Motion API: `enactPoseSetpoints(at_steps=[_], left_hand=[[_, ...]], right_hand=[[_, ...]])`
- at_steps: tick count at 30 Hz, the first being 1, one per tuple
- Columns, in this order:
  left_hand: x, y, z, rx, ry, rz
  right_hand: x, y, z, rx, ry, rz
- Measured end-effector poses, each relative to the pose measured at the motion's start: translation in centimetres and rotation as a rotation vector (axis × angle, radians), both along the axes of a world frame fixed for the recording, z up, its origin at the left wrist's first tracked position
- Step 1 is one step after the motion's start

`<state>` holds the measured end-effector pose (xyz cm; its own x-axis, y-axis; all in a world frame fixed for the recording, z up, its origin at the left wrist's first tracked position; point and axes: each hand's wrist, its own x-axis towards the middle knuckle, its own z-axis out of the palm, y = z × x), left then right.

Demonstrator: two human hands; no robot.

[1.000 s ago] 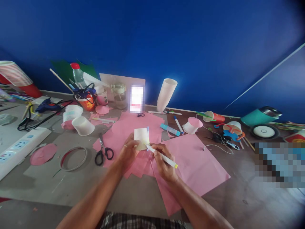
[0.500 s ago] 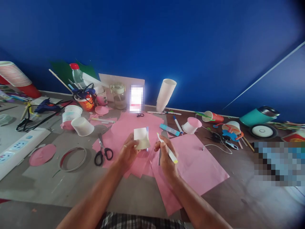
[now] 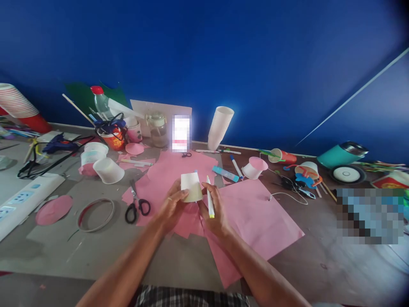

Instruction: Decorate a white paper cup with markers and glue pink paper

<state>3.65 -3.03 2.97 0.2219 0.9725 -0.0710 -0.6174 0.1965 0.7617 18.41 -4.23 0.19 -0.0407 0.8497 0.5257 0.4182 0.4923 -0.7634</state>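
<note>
My left hand (image 3: 175,200) is closed on a small pale piece of paper (image 3: 191,187), thumb on its front. The paper faces me, slightly curved along its lower edge. In my right hand (image 3: 217,209) is a white marker (image 3: 210,200) with a yellow end, its tip pointing up and away. The fingers of my right hand sit right beside the paper's right edge; whether they touch it I cannot tell. Pink paper sheets (image 3: 252,217) lie beneath both hands. Black-handled scissors (image 3: 136,207) rest to the left of my left hand.
A paper cup (image 3: 108,170) lies at left, near a tape-like ring (image 3: 96,214) and a power strip (image 3: 24,200). Behind are a glass jar (image 3: 158,130), a bright screen (image 3: 181,133) and stacked cups (image 3: 220,128). A glue stick (image 3: 225,174) and teal flask (image 3: 343,154) lie rightward.
My right hand has moved left, up to the paper, and the marker has turned more upright. The left hand still holds the paper. The whole view has shifted slightly.
</note>
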Motion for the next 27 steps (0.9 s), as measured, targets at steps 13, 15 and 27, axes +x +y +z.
enactPoseSetpoints(at_steps=[13, 15, 27], left_hand=[[0.01, 0.07, 0.02, -0.029, -0.058, -0.088], [-0.03, 0.05, 0.01, -0.040, -0.058, -0.088], [-0.28, 0.05, 0.11, -0.066, -0.060, -0.095]], right_hand=[[0.58, 0.29, 0.39, 0.020, 0.082, -0.034], [0.53, 0.25, 0.36, 0.014, 0.071, -0.020], [0.33, 0.22, -0.02, -0.007, 0.051, 0.014]])
